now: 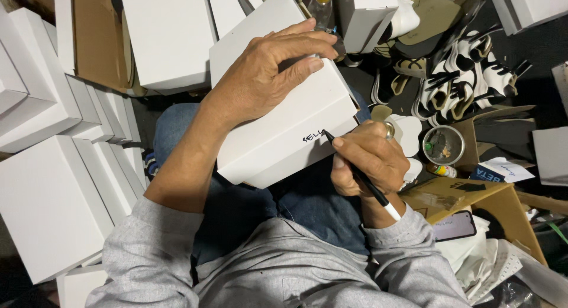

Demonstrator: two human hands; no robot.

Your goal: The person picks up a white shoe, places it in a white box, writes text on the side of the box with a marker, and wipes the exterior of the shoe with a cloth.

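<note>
White box [278, 113], black end lettering

White box [278, 101], black pen [361, 181] with white end, blue jeans [307, 207], grey sleeves [148, 249].
</note>
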